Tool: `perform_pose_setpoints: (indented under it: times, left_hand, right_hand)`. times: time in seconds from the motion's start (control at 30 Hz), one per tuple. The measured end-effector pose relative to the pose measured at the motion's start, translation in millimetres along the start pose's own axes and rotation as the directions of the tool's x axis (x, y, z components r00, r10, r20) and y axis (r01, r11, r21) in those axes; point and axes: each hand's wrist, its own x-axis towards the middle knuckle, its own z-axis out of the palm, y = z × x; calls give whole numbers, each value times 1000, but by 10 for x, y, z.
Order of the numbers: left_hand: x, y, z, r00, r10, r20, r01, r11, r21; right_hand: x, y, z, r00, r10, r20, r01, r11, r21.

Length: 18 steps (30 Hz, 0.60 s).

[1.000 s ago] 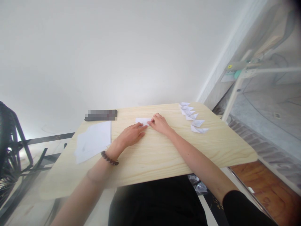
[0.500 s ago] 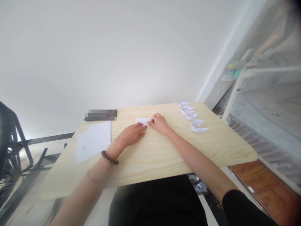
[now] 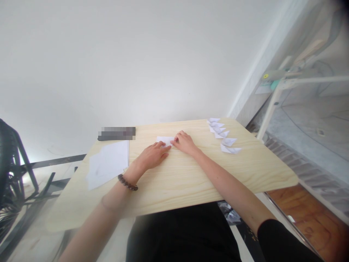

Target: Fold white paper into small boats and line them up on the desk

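Observation:
A small white folded paper [image 3: 165,139] lies near the far middle of the wooden table. On its near left edge rest the fingers of my left hand [image 3: 153,154], which are apart and press the paper down; a beaded bracelet circles that wrist. My right hand [image 3: 184,142] pinches the right end of the same paper between thumb and fingers. The fingertips of both hands almost meet at the paper, and they hide part of its near edge.
Several folded white paper pieces [image 3: 229,142] stand in a row at the table's right. A stack of white sheets [image 3: 109,163] lies at the left, with a dark blurred-out object [image 3: 117,133] behind it. The wooden table [image 3: 174,193] has a wall behind it.

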Motion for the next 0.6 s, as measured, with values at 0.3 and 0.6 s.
perform_pose_setpoints:
  times: [0.3, 0.6]
  left_hand:
    - [-1, -16, -9, 1000, -15, 18, 16, 1000, -25]
    - [-50, -77, -35, 1000, -18, -17, 17, 998, -56]
  right_hand:
    - [36, 103, -18, 1000, -6, -16, 9, 979, 203]
    - [54, 214, -27, 997, -73, -34, 80, 938, 337]
